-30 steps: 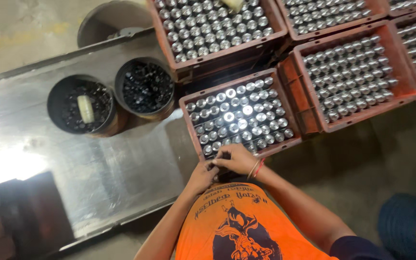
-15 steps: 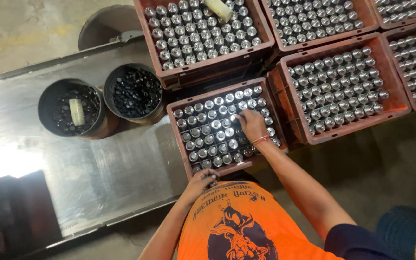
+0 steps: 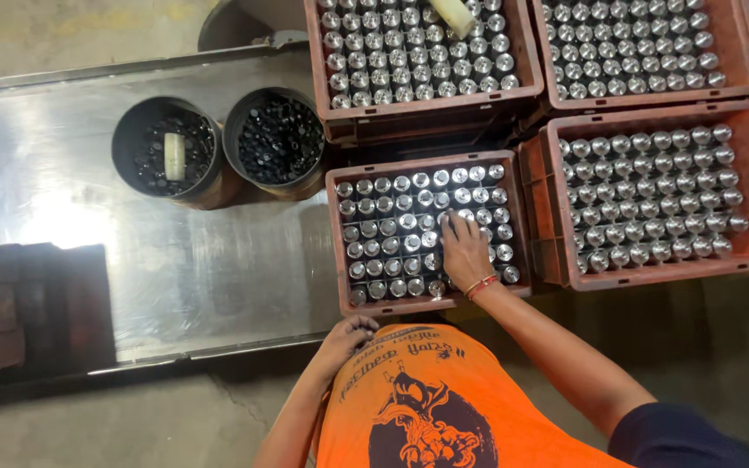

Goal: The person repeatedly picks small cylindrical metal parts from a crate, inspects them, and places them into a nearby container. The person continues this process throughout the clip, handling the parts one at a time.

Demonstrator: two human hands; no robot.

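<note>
Crate: we are looking at a red-brown plastic crate (image 3: pixel 423 305) sitting at the edge of the steel table (image 3: pixel 218 260), just in front of the orange shirt (image 3: pixel 426 407).
Cans: it is holding rows of upright silver metal cans (image 3: pixel 392 234), round-topped and shiny, packed side by side.
Right hand: our right hand (image 3: pixel 465 253) is lying flat on the cans in the crate's right half, fingers spread and pressing on the tops, gripping nothing we can see; a red band is circling the wrist.
Left hand: our left hand (image 3: pixel 346 336) is curling loosely by the crate's near rim, against the shirt; we cannot tell whether it is holding anything.
Neighbours: three more crates (image 3: pixel 743 251) of the same cans are standing behind and to the right.
Tubs: two round dark tubs (image 3: pixel 218 173) are sitting on the table, both filled with small black caps; the left one is also holding a pale cylinder (image 3: pixel 174 156).
</note>
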